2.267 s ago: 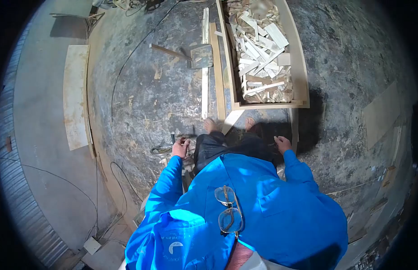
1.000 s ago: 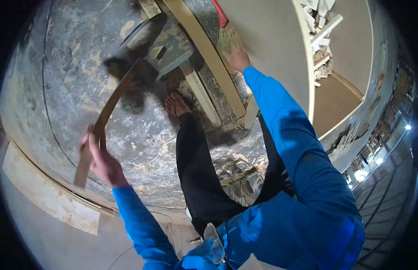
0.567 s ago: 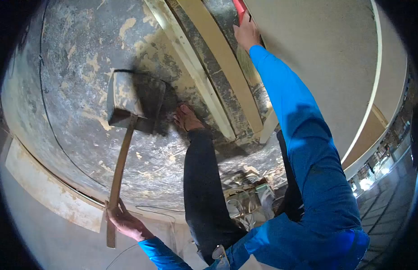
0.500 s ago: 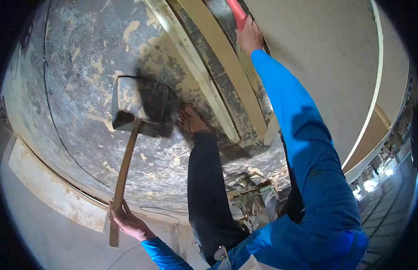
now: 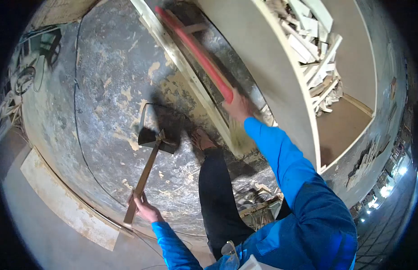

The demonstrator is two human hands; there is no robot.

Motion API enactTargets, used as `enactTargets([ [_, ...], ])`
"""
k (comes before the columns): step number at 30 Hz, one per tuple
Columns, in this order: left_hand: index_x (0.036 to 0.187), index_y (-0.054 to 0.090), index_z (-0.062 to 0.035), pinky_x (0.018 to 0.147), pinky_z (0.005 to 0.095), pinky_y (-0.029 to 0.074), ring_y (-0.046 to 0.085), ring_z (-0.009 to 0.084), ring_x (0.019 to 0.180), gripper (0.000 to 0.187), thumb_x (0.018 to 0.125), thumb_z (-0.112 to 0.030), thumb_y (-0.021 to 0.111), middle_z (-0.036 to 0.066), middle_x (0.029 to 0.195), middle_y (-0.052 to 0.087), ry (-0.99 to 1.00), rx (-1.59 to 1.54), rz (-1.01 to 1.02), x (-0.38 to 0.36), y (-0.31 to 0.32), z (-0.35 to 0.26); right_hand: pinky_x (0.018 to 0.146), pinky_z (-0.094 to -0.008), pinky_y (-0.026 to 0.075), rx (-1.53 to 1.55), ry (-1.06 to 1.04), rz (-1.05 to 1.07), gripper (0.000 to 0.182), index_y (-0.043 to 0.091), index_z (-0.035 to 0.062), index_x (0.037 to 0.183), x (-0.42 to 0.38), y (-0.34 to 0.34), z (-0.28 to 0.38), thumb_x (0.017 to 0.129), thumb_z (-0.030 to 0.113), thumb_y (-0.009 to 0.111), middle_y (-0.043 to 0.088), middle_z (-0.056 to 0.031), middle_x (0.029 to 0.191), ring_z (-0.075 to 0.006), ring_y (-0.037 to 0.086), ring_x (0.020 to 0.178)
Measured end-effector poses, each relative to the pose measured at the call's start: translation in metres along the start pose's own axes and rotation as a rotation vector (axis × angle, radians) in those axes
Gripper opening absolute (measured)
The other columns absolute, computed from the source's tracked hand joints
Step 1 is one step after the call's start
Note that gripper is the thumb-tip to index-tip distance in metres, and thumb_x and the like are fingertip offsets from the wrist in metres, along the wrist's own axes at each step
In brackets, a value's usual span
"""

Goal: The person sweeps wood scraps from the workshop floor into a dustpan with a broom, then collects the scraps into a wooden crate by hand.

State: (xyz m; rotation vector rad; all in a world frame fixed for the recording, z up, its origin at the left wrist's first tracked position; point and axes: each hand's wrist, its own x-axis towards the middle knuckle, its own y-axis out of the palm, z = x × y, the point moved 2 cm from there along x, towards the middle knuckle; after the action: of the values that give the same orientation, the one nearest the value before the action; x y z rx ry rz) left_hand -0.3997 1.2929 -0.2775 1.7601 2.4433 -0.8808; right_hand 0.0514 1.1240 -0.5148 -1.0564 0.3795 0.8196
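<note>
My left hand is closed around the lower part of a wooden handle. That handle leads up to a long-handled dustpan, resting on the stained floor left of my bare foot. In my right hand is the end of a long red tool, smeared by motion; its working part cannot be made out. The tool slants up and left, close to a pale wooden strip on the floor.
A large board panel rises on the right. Beyond it, a bay holds a heap of wood offcuts. A cable trails over the floor at left, near a pale board.
My right hand has drawn back toward me with the red tool, which shows at greater length. The dustpan sits lower and further right in view, still held; the view has shifted, showing the offcuts.
</note>
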Motion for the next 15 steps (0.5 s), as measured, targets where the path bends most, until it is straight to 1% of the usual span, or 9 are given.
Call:
enactTargets([
  [3,0.120,0.060,-0.0063,0.097,0.0390,0.054,0.058,0.0219,0.118,0.026,0.098,-0.017,0.069,0.011,0.128,0.062,-0.044,-0.029,0.021,0.013,-0.018,0.013,0.084,-0.0537,0.052,0.169,0.082,0.066,0.049,0.061,0.0038,0.115,-0.082,-0.012,0.008,0.082,0.039,0.072,0.071,-0.0252,0.098,-0.0448,0.069,0.094],
  [5,0.124,0.061,-0.0044,0.094,0.0371,0.055,0.060,0.0226,0.116,0.031,0.096,-0.016,0.071,0.011,0.126,0.063,-0.064,-0.041,0.010,0.009,-0.015,0.003,0.085,-0.0536,0.053,0.154,0.001,-0.104,0.058,0.060,0.0033,0.124,-0.139,-0.032,0.016,0.083,0.043,0.072,0.071,-0.0255,0.100,-0.0454,0.069,0.096],
  [6,0.124,0.061,-0.0044,0.094,0.0371,0.055,0.060,0.0226,0.116,0.031,0.096,-0.016,0.071,0.011,0.126,0.063,-0.061,-0.060,0.042,0.010,-0.018,0.000,0.084,-0.0535,0.053,0.164,-0.024,-0.080,0.061,0.060,0.0029,0.126,-0.163,-0.045,0.014,0.083,0.044,0.073,0.071,-0.0254,0.100,-0.0457,0.068,0.096],
  [8,0.125,0.062,-0.0013,0.096,0.0389,0.057,0.061,0.0241,0.116,0.033,0.096,-0.016,0.071,0.012,0.127,0.064,-0.089,-0.104,-0.011,0.023,-0.031,0.012,0.084,-0.0534,0.053,0.168,-0.026,-0.132,0.064,0.059,0.0025,0.128,-0.214,-0.088,0.014,0.083,0.045,0.074,0.070,-0.0254,0.100,-0.0460,0.068,0.096],
  [9,0.126,0.061,0.0063,0.086,0.0395,0.062,0.065,0.0271,0.111,0.040,0.094,-0.015,0.074,0.018,0.123,0.065,-0.124,-0.140,-0.025,0.028,-0.032,0.009,0.084,-0.0529,0.053,0.145,-0.087,-0.155,0.064,0.059,0.0026,0.128,-0.243,-0.115,0.018,0.083,0.045,0.075,0.070,-0.0255,0.100,-0.0452,0.068,0.097],
  [11,0.124,0.064,0.0088,0.088,0.0396,0.061,0.065,0.0295,0.111,0.040,0.096,-0.018,0.072,0.019,0.124,0.065,-0.084,-0.071,0.036,0.018,-0.033,-0.019,0.082,-0.0518,0.054,0.212,-0.141,-0.126,0.064,0.059,0.0027,0.126,-0.285,-0.165,0.022,0.082,0.045,0.078,0.070,-0.0262,0.099,-0.0441,0.068,0.097],
  [13,0.127,0.063,0.0069,0.089,0.0410,0.059,0.064,0.0291,0.111,0.044,0.095,-0.022,0.073,0.016,0.126,0.064,-0.030,-0.069,0.080,-0.002,-0.041,-0.051,0.072,-0.0467,0.056,0.273,-0.306,-0.175,0.058,0.060,0.0038,0.122,-0.310,-0.214,0.029,0.082,0.040,0.081,0.071,-0.0240,0.095,-0.0359,0.073,0.082],
  [14,0.125,0.063,0.0057,0.088,0.0410,0.058,0.063,0.0292,0.110,0.042,0.095,-0.022,0.073,0.016,0.126,0.064,-0.089,-0.060,0.035,-0.017,-0.044,-0.075,0.072,-0.0467,0.056,0.284,-0.318,-0.221,0.058,0.060,0.0038,0.122,-0.316,-0.236,0.040,0.082,0.040,0.081,0.071,-0.0240,0.095,-0.0359,0.073,0.082],
  [15,0.122,0.064,0.0055,0.088,0.0411,0.058,0.064,0.0294,0.109,0.039,0.095,-0.022,0.073,0.016,0.124,0.065,-0.046,-0.058,0.016,-0.023,-0.050,-0.085,0.069,-0.0418,0.056,0.472,-0.243,-0.068,0.054,0.060,0.0025,0.121,-0.320,-0.259,0.054,0.083,0.033,0.081,0.071,-0.0173,0.085,-0.0276,0.072,0.073],
])
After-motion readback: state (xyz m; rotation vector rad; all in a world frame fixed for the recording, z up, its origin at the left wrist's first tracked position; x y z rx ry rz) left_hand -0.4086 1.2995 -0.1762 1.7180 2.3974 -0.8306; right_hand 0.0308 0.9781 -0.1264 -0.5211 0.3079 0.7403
